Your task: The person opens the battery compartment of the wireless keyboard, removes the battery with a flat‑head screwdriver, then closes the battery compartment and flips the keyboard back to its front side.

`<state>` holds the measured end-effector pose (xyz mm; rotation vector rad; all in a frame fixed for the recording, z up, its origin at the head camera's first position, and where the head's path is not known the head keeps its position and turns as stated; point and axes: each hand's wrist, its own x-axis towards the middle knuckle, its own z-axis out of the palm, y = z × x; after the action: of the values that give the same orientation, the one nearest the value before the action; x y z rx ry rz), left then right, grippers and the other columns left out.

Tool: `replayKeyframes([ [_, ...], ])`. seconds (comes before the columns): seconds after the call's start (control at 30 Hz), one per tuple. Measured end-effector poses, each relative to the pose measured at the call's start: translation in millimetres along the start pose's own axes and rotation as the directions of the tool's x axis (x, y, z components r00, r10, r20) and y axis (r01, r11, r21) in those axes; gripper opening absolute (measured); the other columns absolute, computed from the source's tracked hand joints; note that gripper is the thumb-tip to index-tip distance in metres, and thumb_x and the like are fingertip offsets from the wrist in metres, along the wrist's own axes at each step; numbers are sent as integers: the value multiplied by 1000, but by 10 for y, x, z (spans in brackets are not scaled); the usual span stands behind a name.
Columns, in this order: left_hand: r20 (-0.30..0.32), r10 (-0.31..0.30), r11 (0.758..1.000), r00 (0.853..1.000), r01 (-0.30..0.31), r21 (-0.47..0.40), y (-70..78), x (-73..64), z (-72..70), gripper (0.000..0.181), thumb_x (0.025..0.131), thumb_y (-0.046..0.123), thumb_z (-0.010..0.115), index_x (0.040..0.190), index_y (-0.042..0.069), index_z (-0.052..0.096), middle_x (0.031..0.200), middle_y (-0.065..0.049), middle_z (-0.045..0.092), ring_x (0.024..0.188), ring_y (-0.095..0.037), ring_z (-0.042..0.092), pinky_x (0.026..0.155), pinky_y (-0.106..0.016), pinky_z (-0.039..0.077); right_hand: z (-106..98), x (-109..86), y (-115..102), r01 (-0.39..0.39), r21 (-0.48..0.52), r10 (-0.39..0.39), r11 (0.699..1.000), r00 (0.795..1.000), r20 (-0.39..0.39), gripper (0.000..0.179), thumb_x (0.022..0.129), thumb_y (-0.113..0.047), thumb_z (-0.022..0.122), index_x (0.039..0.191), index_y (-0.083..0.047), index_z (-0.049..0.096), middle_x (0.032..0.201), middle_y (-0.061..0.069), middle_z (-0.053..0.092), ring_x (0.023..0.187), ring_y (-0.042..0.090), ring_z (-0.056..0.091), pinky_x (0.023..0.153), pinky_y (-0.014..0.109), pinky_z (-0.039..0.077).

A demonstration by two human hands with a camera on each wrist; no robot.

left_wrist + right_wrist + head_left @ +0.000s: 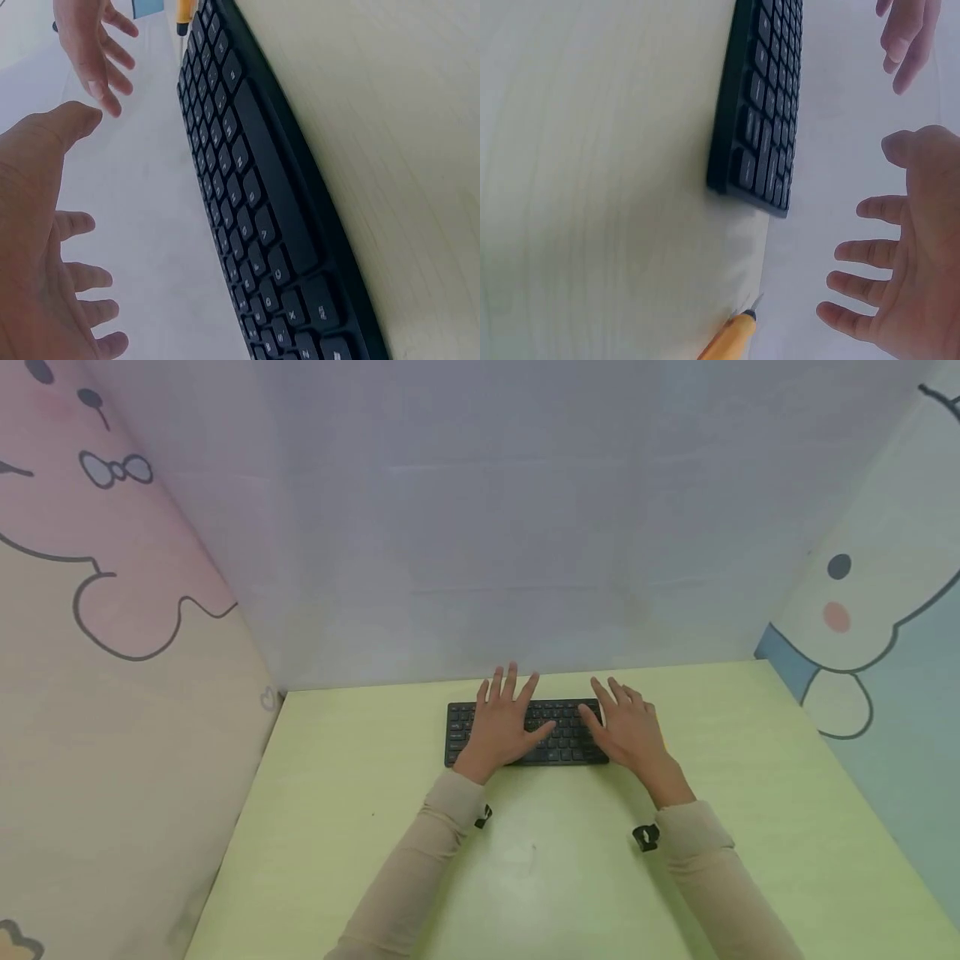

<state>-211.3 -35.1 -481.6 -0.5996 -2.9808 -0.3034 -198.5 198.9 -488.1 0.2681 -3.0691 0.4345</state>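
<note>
A black keyboard [558,752] lies on the pale yellow-green table. Above its left part, my left hand [498,727] hovers with fingers spread and thumb pointing right. My right hand [630,727] is over the keyboard's right end, fingers extended and holding nothing. Both wrist views show a gap between the palms and the keys. Beyond the keyboard's right end lies a tool with an orange-yellow handle [731,337], a black collar and a thin metal shaft, like a screwdriver. In the head view my right hand hides nearly all of it.
The table [337,827] stretches around the keyboard on both sides and in front. Close behind stands a pale grey-violet curtain or wall [465,527]. Panels with cartoon prints flank the table, a pink and cream one [112,735] on the left and a blue and white one [900,793] on the right.
</note>
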Motion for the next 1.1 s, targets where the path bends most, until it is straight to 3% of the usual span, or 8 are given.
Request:
replayKeyframes([
  [0.47, 94, 65, 996, 993, -71, 60, 234, 140, 223, 102, 86, 80, 56, 165, 30, 18, 173, -15, 16, 161, -34, 18, 129, -54, 25, -3, -135, 354, -96, 16, 96, 995, 995, 26, 62, 110, -47, 34, 159, -8, 35, 160, 31, 35, 141, 58, 37, 109, 74, 36],
  [0.7, 125, 87, 993, 988, -96, 73, 290, 238, 298, 108, 81, 84, 59, 165, 30, 19, 172, -13, 19, 161, -34, 19, 130, -54, 24, 19, -116, 477, -121, 10, 121, 993, 991, -59, 54, 109, -32, 43, 148, 4, 46, 141, 35, 51, 125, 59, 51, 99, 69, 47],
  [1.1, 226, 78, 990, 971, -102, 95, 319, 397, 412, 121, 70, 88, 67, 165, 29, 20, 169, -8, 26, 158, -31, 26, 128, -52, 27, 41, -86, 642, -167, 49, 170, 985, 983, -68, 43, 104, -19, 52, 130, 16, 55, 121, 39, 57, 109, 56, 58, 85, 64, 54],
])
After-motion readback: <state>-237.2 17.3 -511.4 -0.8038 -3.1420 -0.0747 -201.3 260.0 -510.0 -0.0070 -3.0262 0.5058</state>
